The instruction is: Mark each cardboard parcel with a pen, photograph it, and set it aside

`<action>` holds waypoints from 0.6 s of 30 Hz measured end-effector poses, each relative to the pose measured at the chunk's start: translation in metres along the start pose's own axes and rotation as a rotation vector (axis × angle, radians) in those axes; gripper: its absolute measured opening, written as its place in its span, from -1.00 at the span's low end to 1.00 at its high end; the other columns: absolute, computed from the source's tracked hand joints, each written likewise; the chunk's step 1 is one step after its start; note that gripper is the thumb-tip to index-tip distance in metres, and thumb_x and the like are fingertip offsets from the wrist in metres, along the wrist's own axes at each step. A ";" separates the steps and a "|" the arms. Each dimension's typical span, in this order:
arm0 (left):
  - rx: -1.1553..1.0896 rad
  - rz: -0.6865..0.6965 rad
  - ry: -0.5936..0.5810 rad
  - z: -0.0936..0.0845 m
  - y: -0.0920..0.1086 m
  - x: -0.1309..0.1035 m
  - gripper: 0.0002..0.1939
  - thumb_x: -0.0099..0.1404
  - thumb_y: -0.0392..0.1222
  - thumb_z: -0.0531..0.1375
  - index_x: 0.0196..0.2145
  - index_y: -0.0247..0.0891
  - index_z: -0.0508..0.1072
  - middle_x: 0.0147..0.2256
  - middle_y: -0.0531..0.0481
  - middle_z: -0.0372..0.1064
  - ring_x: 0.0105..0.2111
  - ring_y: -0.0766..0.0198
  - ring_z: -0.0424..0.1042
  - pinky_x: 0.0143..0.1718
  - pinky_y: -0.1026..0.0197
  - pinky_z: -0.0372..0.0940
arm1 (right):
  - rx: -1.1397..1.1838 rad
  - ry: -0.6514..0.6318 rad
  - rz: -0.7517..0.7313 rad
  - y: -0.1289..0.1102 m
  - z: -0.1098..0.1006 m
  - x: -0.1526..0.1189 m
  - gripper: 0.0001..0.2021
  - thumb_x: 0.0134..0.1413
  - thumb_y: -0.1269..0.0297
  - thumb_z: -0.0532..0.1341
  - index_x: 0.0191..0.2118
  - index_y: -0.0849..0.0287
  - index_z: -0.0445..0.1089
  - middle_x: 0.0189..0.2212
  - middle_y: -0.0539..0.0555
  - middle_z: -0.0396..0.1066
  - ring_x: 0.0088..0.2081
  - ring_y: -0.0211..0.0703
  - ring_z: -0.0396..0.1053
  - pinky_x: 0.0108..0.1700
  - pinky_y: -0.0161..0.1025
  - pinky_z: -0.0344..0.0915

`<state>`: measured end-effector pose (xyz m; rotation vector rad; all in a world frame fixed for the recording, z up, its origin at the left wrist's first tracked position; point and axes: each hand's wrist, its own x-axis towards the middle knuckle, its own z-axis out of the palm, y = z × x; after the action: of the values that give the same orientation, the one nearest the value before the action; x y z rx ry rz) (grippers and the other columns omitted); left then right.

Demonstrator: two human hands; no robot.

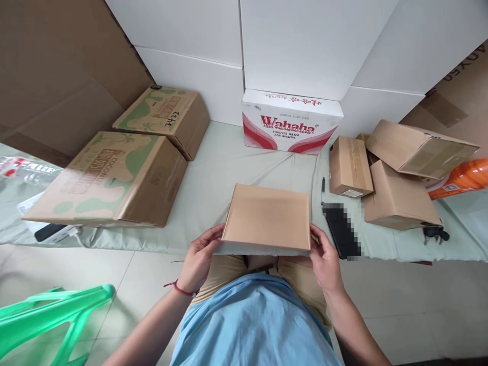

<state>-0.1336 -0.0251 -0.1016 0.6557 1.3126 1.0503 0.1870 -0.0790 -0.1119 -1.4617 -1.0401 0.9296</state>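
A flat brown cardboard box [266, 216] with its lid closed lies at the front edge of the cloth-covered table. My left hand [201, 254] has its fingers on the box's left side near the front corner. On the opposite side, my right hand [324, 256] grips the front right corner, fingers along the side. The undersides of both hands' fingers are partly hidden. Right of the box lie a black pen [323, 190] and a dark, pixelated flat object [342, 231].
Two coconut cartons [152, 188] [190, 127] stand at left, beside a power strip [57, 232]. A Wahaha water carton [292, 124] stands at the back. Several small boxes [400, 198], keys [435, 234] and an orange bottle [463, 179] are at right. A green stool [57, 310] stands on the floor.
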 end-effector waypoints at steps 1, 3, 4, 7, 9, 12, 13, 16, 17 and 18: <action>0.028 0.014 -0.042 0.000 -0.004 -0.002 -0.39 0.06 -0.01 0.54 0.07 -0.23 0.70 0.05 -0.19 0.68 0.17 -0.13 0.57 0.14 0.03 0.47 | -0.060 -0.058 -0.012 0.004 -0.002 -0.003 -0.51 0.25 0.16 0.37 0.28 0.02 0.50 0.27 0.17 0.54 0.27 0.08 0.51 0.38 0.10 0.42; 0.064 0.068 -0.118 0.001 -0.009 -0.008 -0.34 0.16 0.00 0.51 0.20 -0.20 0.64 0.21 -0.19 0.59 0.35 -0.19 0.43 0.36 -0.09 0.34 | -0.138 -0.144 -0.025 0.008 -0.002 -0.010 -0.46 0.23 0.11 0.41 0.30 0.04 0.49 0.23 0.20 0.57 0.26 0.12 0.52 0.35 0.09 0.44; 0.084 0.104 -0.141 0.003 -0.010 -0.013 -0.33 0.21 0.01 0.49 0.25 -0.18 0.61 0.28 -0.18 0.54 0.40 -0.19 0.37 0.43 -0.14 0.27 | -0.146 -0.155 -0.022 0.009 -0.001 -0.012 -0.47 0.25 0.06 0.41 0.28 0.06 0.49 0.18 0.21 0.60 0.23 0.14 0.55 0.31 0.08 0.48; 0.211 0.256 -0.183 0.010 -0.001 -0.033 -0.39 0.33 0.03 0.44 0.30 -0.08 0.58 0.37 -0.13 0.44 0.47 -0.15 0.28 0.53 -0.17 0.12 | -0.088 -0.065 0.015 0.009 -0.003 -0.013 -0.52 0.32 -0.07 0.36 0.21 0.07 0.55 0.03 0.21 0.66 0.13 0.16 0.60 0.19 0.04 0.55; 0.332 0.359 -0.250 0.014 0.010 -0.047 -0.46 0.41 0.00 0.39 0.30 -0.02 0.58 0.39 -0.11 0.41 0.48 -0.12 0.27 0.55 -0.16 0.10 | -0.030 0.025 0.033 0.007 -0.009 -0.009 -0.52 0.35 -0.11 0.32 0.21 0.05 0.56 0.01 0.18 0.67 0.13 0.15 0.59 0.16 0.03 0.54; 0.456 0.451 -0.367 0.021 0.023 -0.061 -0.54 0.50 -0.03 0.30 0.31 0.05 0.57 0.38 -0.09 0.41 0.44 -0.08 0.34 0.51 -0.14 0.18 | 0.059 0.108 0.043 0.001 -0.020 0.003 -0.50 0.36 -0.12 0.30 0.25 0.02 0.54 0.05 0.15 0.65 0.13 0.12 0.57 0.14 0.01 0.52; 0.473 0.461 -0.388 0.022 0.025 -0.063 -0.56 0.52 -0.04 0.29 0.31 0.07 0.57 0.38 -0.08 0.42 0.43 -0.07 0.36 0.49 -0.12 0.23 | 0.085 0.118 0.046 -0.001 -0.023 0.006 -0.50 0.35 -0.11 0.30 0.25 0.01 0.54 0.06 0.15 0.64 0.13 0.11 0.56 0.14 -0.01 0.51; 0.481 0.464 -0.409 0.026 0.023 -0.066 -0.58 0.55 -0.05 0.26 0.31 0.12 0.56 0.36 -0.06 0.44 0.40 -0.02 0.40 0.41 -0.05 0.34 | 0.139 0.137 0.055 -0.004 -0.027 0.012 -0.51 0.32 -0.08 0.36 0.25 0.00 0.55 0.12 0.13 0.62 0.15 0.07 0.53 0.14 -0.06 0.48; 0.484 0.475 -0.414 0.027 0.022 -0.067 -0.57 0.55 -0.06 0.26 0.32 0.13 0.55 0.36 -0.06 0.44 0.41 -0.02 0.39 0.41 -0.04 0.35 | 0.150 0.144 0.059 -0.004 -0.027 0.013 -0.50 0.31 -0.07 0.37 0.26 -0.01 0.54 0.13 0.12 0.61 0.16 0.05 0.53 0.14 -0.08 0.48; 0.493 0.495 -0.420 0.028 0.021 -0.068 -0.56 0.55 -0.06 0.26 0.33 0.13 0.54 0.37 -0.06 0.43 0.41 -0.02 0.39 0.42 -0.05 0.33 | 0.158 0.152 0.064 -0.003 -0.027 0.013 -0.49 0.30 -0.07 0.37 0.27 -0.01 0.53 0.13 0.12 0.61 0.15 0.04 0.53 0.13 -0.09 0.47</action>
<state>-0.1066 -0.0720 -0.0476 1.5449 1.0566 0.9005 0.2162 -0.0749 -0.1055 -1.4161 -0.7950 0.9104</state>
